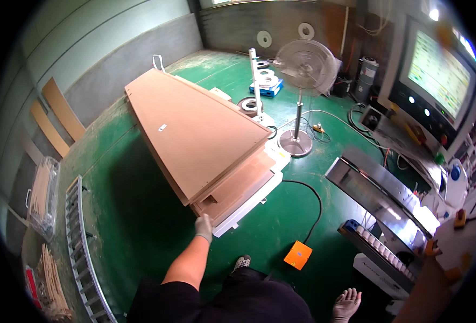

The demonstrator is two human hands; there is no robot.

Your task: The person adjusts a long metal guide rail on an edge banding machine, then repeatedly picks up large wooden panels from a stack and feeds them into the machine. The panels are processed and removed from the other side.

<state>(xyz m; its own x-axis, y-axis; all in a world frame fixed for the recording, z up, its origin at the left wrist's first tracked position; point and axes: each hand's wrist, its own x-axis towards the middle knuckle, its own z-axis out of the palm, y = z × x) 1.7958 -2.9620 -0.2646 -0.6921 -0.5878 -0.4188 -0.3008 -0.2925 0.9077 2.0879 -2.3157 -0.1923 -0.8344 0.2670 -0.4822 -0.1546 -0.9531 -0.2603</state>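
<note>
A stack of large brown boards point(200, 129) lies on a low white platform point(248, 207) ahead of me. The upper boards are set back, so the edge of a lower board point(238, 196) sticks out at the near end. My left hand point(204, 226), in a pale glove, is closed at the near left corner of that lower board; its fingertips are partly hidden. Low at the right, my right hand point(347, 304), gloved with bare fingertips, hangs over the floor with its fingers extended and holds nothing.
An orange box point(298, 255) sits on the green floor with a black cable. Behind it stand a fan point(305, 67) and a white post point(255, 81). A machine with a roller conveyor point(383, 247) and screen point(437, 75) is at right; a ladder point(84, 253) lies left.
</note>
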